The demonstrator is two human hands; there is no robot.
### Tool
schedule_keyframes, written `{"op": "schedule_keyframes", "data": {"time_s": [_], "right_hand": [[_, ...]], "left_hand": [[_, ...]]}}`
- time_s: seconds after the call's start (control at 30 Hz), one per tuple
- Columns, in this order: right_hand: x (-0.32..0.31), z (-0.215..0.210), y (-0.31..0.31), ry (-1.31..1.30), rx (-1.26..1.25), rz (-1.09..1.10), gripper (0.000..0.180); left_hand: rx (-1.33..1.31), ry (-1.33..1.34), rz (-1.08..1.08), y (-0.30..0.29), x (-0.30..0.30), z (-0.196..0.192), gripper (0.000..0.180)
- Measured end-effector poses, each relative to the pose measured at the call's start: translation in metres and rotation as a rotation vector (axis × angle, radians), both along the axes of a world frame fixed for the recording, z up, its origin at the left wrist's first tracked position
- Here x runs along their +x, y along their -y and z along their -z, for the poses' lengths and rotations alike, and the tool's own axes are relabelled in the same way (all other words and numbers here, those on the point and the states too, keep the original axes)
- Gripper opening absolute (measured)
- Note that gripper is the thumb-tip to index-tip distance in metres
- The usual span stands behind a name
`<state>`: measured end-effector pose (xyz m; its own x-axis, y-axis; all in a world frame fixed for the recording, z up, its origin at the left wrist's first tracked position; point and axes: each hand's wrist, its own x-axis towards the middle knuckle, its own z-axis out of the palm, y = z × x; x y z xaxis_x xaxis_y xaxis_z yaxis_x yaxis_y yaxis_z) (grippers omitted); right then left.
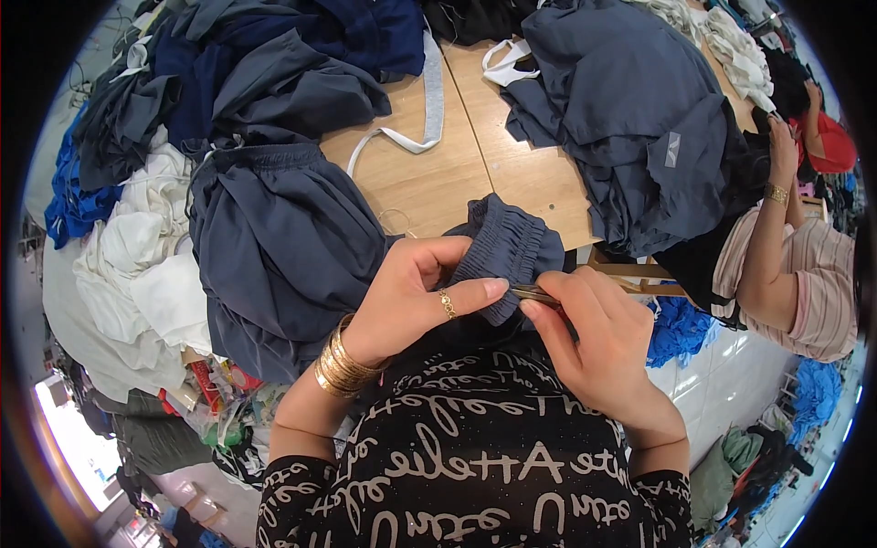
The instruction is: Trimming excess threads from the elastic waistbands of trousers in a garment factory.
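My left hand point(416, 292), with a gold ring and several gold bangles at the wrist, grips the gathered elastic waistband of a dark grey garment point(507, 242). My right hand point(598, 333) pinches a small metal tool point(534, 294), thin like snips or tweezers, with its tip against the waistband edge beside my left thumb. The garment hangs down between my hands over my black top with white lettering.
A wooden table point(457, 173) carries a dark grey garment pile point(283, 247) at left, another point(630, 119) at right, navy cloth point(274, 46) at the back and white strips point(429, 100). White fabric point(137, 265) lies far left. A person in a striped top point(795, 274) sits at right.
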<state>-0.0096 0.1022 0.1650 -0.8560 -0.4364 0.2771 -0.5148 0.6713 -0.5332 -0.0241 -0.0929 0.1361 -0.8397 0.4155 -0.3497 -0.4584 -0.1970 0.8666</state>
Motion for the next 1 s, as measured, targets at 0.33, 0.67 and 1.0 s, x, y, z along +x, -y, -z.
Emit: {"op": "schedule_keyframes", "data": {"time_s": [0.33, 0.67, 1.0], "right_hand": [[-0.001, -0.003, -0.003, 0.01, 0.017, 0.003, 0.02], [0.001, -0.009, -0.003, 0.028, 0.02, 0.01, 0.02], [-0.002, -0.005, -0.004, -0.003, 0.056, 0.005, 0.02]], "left_hand": [[-0.022, -0.023, -0.022, -0.004, 0.002, -0.004, 0.02], [-0.102, -0.091, -0.049, -0.007, 0.004, -0.003, 0.018], [-0.115, -0.096, -0.059, -0.008, 0.003, -0.006, 0.018]]}}
